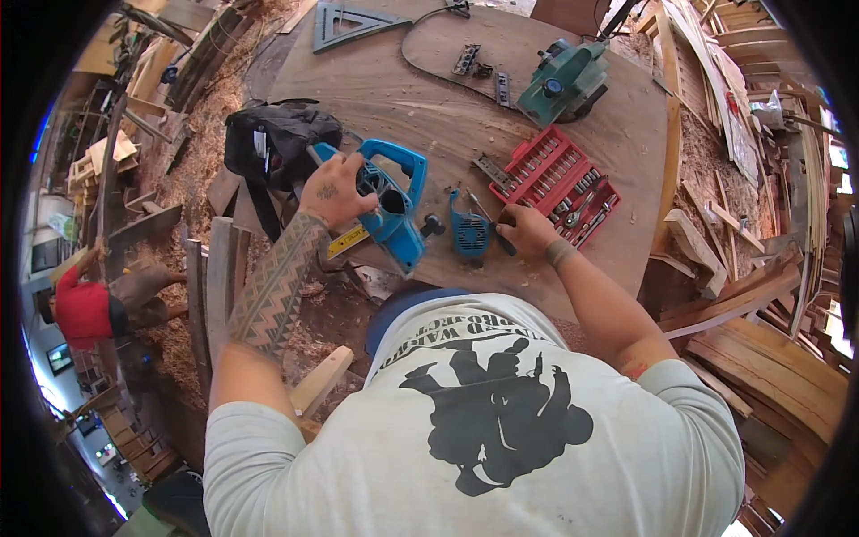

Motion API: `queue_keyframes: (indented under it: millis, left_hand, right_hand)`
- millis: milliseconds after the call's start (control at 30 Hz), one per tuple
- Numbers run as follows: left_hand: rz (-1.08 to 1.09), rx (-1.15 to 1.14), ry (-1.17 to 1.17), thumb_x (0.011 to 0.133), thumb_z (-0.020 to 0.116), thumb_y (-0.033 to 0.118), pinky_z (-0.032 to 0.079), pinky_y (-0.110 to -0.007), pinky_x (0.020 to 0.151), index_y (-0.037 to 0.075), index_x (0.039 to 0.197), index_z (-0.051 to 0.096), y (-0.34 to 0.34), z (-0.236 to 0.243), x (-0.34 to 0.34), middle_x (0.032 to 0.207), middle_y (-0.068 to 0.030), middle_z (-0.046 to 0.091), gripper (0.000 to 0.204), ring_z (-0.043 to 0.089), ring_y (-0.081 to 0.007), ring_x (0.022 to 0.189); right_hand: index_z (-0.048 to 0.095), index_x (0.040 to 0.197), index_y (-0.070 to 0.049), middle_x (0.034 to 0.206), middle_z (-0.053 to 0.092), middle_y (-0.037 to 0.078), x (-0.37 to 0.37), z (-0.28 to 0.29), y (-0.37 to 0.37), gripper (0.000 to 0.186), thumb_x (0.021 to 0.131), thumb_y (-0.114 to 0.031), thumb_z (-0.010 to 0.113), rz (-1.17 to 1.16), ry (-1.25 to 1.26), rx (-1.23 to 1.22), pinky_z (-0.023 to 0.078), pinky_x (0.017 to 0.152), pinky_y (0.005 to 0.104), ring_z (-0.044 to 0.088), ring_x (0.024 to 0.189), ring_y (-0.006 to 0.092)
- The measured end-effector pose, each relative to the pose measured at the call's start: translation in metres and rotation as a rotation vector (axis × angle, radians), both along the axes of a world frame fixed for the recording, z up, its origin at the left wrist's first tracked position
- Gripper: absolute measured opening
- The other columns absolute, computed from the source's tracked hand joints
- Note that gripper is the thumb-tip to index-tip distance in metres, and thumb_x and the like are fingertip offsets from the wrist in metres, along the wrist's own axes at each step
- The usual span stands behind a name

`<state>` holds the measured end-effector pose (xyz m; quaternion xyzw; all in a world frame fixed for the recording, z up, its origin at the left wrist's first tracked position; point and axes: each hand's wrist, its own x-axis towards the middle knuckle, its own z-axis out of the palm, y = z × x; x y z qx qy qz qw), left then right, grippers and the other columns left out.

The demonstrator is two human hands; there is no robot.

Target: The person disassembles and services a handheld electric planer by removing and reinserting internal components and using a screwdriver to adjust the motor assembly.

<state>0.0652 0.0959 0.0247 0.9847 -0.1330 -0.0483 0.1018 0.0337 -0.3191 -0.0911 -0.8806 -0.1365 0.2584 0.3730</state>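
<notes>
My left hand (335, 188) grips the body of a blue power planer (403, 228) lying on a plywood work surface (617, 251). A yellow bar (344, 242) shows under that wrist. My right hand (522, 228) is closed on the black handle of a screwdriver (505, 244), whose thin shaft points away from me. Just left of it lies a detached blue housing cover (470, 231) with black vents. Beyond my right hand is an open red socket set (546, 157), with a small metal part (490, 171) at its left edge. A black knob (432, 224) sits by the planer.
A black bag (273, 148) lies left of the planer. Farther back are a green planer (564, 80), metal parts (465, 59), a cord and a triangular square (349, 34). Timber (752, 376) and shavings surround the table. Another person (85, 304) in red works at far left.
</notes>
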Motion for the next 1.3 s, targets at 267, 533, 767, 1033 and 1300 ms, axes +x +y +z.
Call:
queue_keyframes:
  millis: [267, 533, 767, 1033, 1300]
  left_hand:
    - [0.194, -0.230, 0.151, 0.093, 0.077, 0.038, 0.055, -0.047, 0.102, 0.001, 0.125, 0.074, 0.046, 0.004, -0.023, 0.118, -0.0214, 0.072, 0.048, 0.070, -0.0393, 0.114]
    - [-0.059, -0.102, 0.205, 0.090, 0.077, 0.025, 0.057, -0.046, 0.098, 0.009, 0.114, 0.080, 0.059, 0.023, 0.007, 0.112, -0.0149, 0.070, 0.029, 0.070, -0.0354, 0.108]
    - [-0.926, -0.064, 0.240, 0.087, 0.081, 0.016, 0.055, -0.046, 0.095, 0.023, 0.112, 0.082, 0.048, 0.033, 0.056, 0.113, -0.0037, 0.069, 0.025, 0.070, -0.0277, 0.107]
    - [-1.398, 0.167, 0.326, 0.092, 0.075, 0.024, 0.055, -0.046, 0.094, 0.023, 0.108, 0.081, 0.015, 0.026, 0.103, 0.109, 0.0000, 0.071, 0.017, 0.070, -0.0264, 0.106]
    - [-1.546, -0.065, 0.149, 0.079, 0.076, 0.026, 0.054, -0.049, 0.092, 0.014, 0.107, 0.072, 0.017, -0.001, 0.104, 0.107, -0.0078, 0.066, 0.030, 0.066, -0.0310, 0.106]
  right_hand:
    - [0.075, 0.113, 0.001, 0.106, 0.078, 0.025, 0.005, 0.008, 0.003, 0.027, 0.097, -0.021, 0.076, -0.104, 0.117, 0.062, 0.057, 0.092, 0.0477, 0.075, 0.102, 0.0413]
    - [0.073, 0.114, 0.001, 0.110, 0.075, 0.025, 0.012, 0.051, 0.050, 0.032, 0.097, -0.026, 0.075, -0.114, -0.179, -0.023, 0.055, 0.096, 0.0501, 0.070, 0.107, 0.0430]
    - [0.072, 0.120, -0.003, 0.113, 0.071, 0.022, -0.003, 0.070, 0.131, 0.039, 0.099, -0.035, 0.073, -0.191, -0.196, 0.088, 0.053, 0.099, 0.0493, 0.067, 0.112, 0.0426]
    - [0.068, 0.129, -0.004, 0.125, 0.068, 0.018, -0.039, 0.069, 0.215, 0.049, 0.103, -0.046, 0.070, -0.506, -0.457, 0.014, 0.044, 0.112, 0.0488, 0.058, 0.127, 0.0394]
    - [0.069, 0.125, -0.008, 0.128, 0.067, 0.014, -0.031, 0.046, 0.227, 0.033, 0.110, -0.036, 0.059, -0.720, -0.527, -0.102, 0.046, 0.109, 0.0507, 0.059, 0.122, 0.0403]
